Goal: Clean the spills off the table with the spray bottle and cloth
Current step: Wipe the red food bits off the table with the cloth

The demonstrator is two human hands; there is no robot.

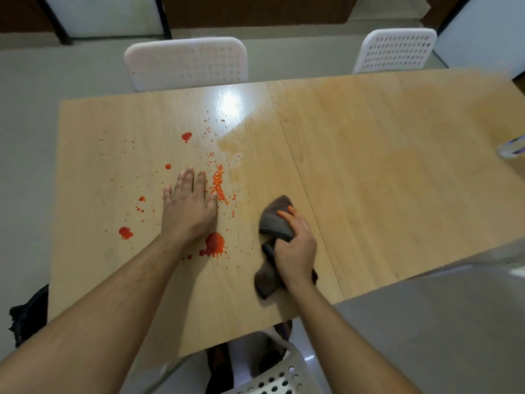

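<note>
- Right hand lower centre of frame, fingers curled round a bunched brown cloth lying on the wooden table.
- Left hand left of centre, fingers spread, palm flat on the table among the red spills.
- Suggest sweeping the cloth left through the big blot, then the orange crumbs; lift the left hand first, refold to avoid smearing.
- Wet sheen upper centre, extent unclear.
- Spray bottle, far right edge, is cut off and blurred.
</note>
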